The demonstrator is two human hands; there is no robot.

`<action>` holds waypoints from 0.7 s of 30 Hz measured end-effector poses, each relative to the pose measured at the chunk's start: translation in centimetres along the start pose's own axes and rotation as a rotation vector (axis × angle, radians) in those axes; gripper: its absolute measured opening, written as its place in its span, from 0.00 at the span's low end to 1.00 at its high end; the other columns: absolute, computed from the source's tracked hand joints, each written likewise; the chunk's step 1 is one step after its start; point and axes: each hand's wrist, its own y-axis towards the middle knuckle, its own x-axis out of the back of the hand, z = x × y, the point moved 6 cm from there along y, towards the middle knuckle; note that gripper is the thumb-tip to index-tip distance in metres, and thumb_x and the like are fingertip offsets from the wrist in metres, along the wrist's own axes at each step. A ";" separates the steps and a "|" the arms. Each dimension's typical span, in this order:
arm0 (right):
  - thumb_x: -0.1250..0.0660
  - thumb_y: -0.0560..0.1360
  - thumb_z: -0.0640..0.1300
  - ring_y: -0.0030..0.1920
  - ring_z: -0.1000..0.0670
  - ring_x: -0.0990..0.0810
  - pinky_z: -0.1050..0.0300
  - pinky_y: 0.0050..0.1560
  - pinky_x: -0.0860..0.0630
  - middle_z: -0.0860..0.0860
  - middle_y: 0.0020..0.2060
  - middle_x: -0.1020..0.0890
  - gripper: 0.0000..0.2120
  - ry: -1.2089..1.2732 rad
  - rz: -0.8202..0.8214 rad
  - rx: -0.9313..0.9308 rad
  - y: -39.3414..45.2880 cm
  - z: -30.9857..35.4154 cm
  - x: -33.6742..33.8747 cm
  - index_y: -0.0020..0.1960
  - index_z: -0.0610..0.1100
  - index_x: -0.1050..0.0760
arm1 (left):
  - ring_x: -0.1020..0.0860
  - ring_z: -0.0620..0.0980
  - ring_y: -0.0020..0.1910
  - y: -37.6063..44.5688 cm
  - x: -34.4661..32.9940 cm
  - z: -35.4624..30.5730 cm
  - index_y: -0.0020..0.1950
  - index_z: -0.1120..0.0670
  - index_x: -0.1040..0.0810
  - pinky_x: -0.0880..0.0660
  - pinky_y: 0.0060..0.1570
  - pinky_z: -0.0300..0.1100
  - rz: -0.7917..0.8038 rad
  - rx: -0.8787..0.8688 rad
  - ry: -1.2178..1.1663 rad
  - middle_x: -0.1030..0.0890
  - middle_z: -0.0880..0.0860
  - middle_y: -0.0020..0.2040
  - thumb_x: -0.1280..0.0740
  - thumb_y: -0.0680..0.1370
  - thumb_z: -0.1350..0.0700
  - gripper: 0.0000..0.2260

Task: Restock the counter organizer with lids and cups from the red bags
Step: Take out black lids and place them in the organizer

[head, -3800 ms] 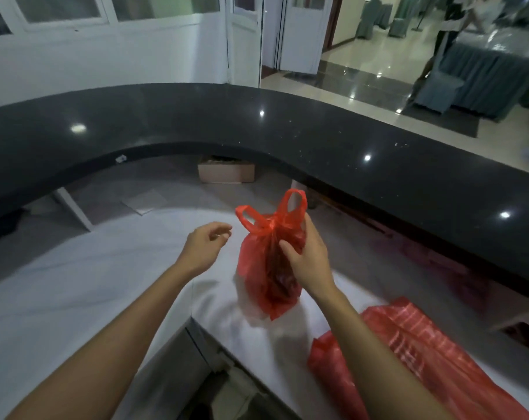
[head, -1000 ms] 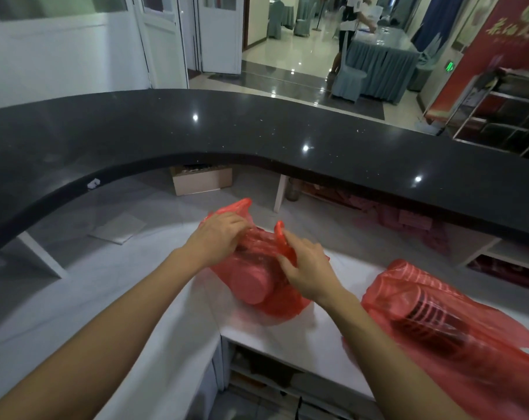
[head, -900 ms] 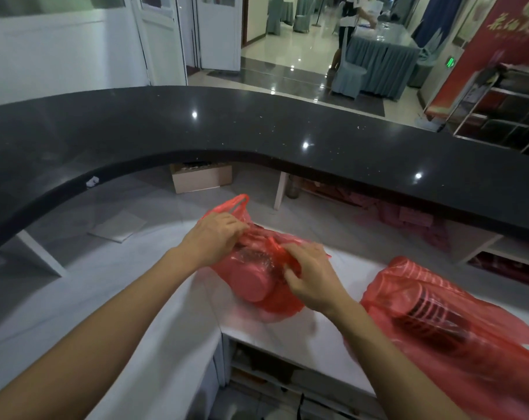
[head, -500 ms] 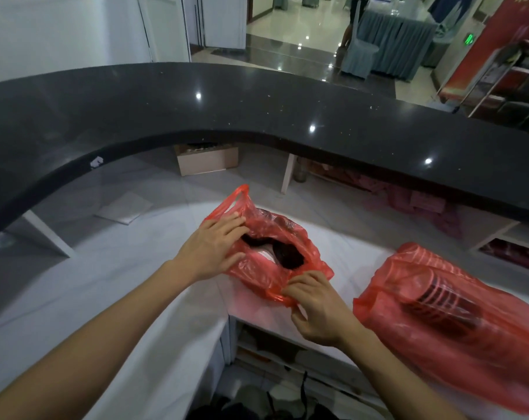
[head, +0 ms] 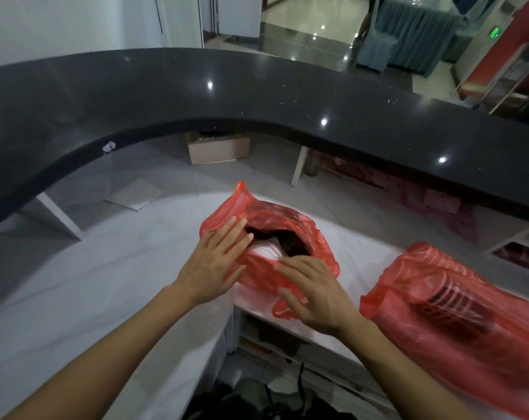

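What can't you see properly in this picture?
- Inside the small red bag: head view, only something white and something dark show; plastic and both hands cover the rest.
- Large red bag: head view, motion-blurred and cut off by the right edge; stacked shapes inside are dim.
- Counter organizer: not in view.

Two bare forearms, sleeveless to the frame edge, left grip (head: 216, 262) and right grip (head: 313, 291) ungloved
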 end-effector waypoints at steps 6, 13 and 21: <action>0.36 0.79 0.43 0.67 0.44 0.25 0.43 0.67 0.28 0.46 0.67 0.22 0.20 -0.020 -0.071 -0.154 4.3 -3.6 0.7 0.70 0.43 0.25 | 0.22 0.56 0.60 2.8 1.5 0.5 0.64 0.59 0.19 0.27 0.62 0.51 -0.177 -0.099 -0.069 0.19 0.55 0.61 0.33 0.81 0.58 0.13; 0.31 0.73 0.44 0.66 0.40 0.24 0.41 0.65 0.27 0.45 0.67 0.22 0.24 -0.176 -0.029 -0.168 6.9 -5.5 2.2 0.69 0.44 0.24 | 0.25 0.55 0.68 6.2 1.2 2.5 0.62 0.55 0.20 0.33 0.68 0.52 -0.072 0.029 0.031 0.20 0.54 0.64 0.36 0.76 0.51 0.17; 0.35 0.76 0.56 0.74 0.42 0.34 0.44 0.71 0.38 0.46 0.75 0.31 0.30 -0.240 0.045 -0.200 10.1 -7.0 3.4 0.76 0.49 0.34 | 0.44 0.51 0.80 10.0 0.8 4.2 0.77 0.49 0.39 0.42 0.75 0.56 0.207 0.201 -0.068 0.37 0.50 0.78 0.34 0.71 0.36 0.38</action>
